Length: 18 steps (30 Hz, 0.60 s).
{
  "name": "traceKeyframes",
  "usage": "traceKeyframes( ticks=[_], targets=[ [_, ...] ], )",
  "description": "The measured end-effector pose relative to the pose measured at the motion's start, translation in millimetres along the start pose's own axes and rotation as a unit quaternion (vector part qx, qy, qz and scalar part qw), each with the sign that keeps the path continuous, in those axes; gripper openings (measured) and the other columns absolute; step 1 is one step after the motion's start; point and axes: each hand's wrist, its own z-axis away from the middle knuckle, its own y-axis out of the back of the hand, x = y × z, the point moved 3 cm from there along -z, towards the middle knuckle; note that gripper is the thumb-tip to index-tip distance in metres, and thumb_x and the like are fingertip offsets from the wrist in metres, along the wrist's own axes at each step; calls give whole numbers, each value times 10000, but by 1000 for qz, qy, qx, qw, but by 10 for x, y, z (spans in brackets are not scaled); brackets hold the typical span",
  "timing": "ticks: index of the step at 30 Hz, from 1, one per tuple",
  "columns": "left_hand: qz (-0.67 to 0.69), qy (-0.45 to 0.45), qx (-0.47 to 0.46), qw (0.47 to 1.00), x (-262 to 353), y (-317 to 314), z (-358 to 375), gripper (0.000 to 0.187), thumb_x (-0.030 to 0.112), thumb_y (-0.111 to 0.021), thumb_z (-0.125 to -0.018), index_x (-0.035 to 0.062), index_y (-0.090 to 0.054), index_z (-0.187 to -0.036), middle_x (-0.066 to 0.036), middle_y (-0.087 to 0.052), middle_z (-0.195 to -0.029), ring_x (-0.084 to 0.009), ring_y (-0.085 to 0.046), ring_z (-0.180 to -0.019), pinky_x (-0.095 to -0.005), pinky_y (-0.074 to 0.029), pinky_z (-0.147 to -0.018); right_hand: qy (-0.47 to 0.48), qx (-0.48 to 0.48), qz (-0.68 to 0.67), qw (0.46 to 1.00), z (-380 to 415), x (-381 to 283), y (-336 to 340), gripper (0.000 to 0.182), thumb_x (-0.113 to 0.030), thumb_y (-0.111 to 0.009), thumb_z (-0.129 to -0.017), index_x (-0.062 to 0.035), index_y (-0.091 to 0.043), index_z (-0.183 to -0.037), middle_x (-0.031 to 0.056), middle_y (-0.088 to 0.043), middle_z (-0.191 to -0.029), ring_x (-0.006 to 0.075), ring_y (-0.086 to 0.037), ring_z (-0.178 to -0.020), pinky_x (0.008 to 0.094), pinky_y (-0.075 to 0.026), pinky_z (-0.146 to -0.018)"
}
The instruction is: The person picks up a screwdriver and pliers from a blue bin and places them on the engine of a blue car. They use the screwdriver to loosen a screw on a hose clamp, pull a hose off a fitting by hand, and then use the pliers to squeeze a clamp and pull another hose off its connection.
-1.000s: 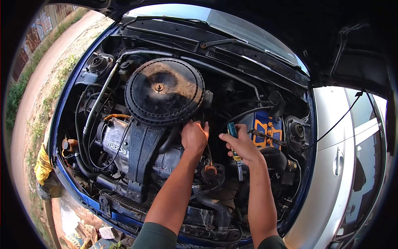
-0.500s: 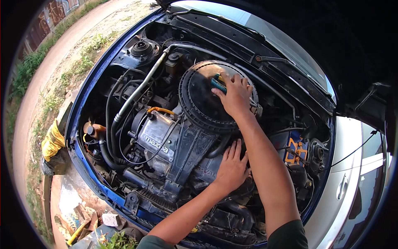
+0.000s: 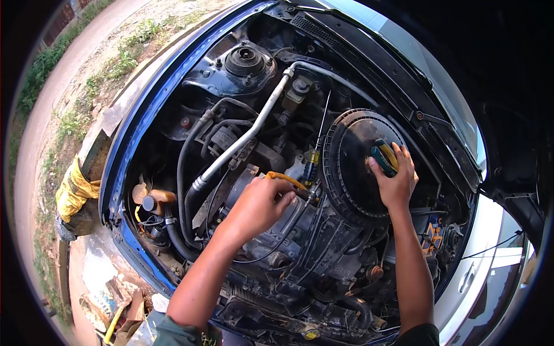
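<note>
My right hand [image 3: 397,183] is wrapped round green-and-yellow pliers [image 3: 384,158] above the round black air filter cover [image 3: 355,167]. My left hand [image 3: 258,206] is over the metal engine cover, beside an orange hose [image 3: 284,177]; its fingers are curled, their tips are partly hidden, and I cannot make out what, if anything, they grip. A screwdriver with a yellow and dark handle [image 3: 311,166] stands among the parts left of the filter cover, its long shaft pointing up.
A silver pipe [image 3: 245,137] crosses the engine bay at the left. The strut mount [image 3: 244,60] is at the upper left, the battery [image 3: 431,233] at the right. A yellow cloth [image 3: 75,190] lies outside the car.
My left hand has moved from the lower middle of the engine up and left to the orange hose. The view has shifted, the screwdriver now shows, and my right hand still holds the pliers.
</note>
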Motion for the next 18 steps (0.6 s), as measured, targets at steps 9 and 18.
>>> traceKeyframes(
  ticks=[9, 18],
  targets=[
    [-104, 93, -50, 989, -693, -914, -1645, 477, 252, -712, -954, -78, -587, -1276, -334, -708, -1166, -474, -689, -1120, -514, -546, -1004, 4, -18, -13, 1000, -47, 17, -2, 838, -587, -823, -825, -108, -597, -1475, 201, -521, -1566, 362, -423, -1505, 563, -296, -1198],
    [4, 85, 10, 996, -418, -302, -1375, 349, 235, -644, -1033, -42, -533, -1216, -243, -719, -950, -339, -721, -905, -459, -542, -819, 0, 7, -14, 1000, -32, 39, 47, 883, -669, -824, -784, -108, -635, -1439, 248, -542, -1526, 389, -436, -1494, 575, -311, -1199]
  ],
)
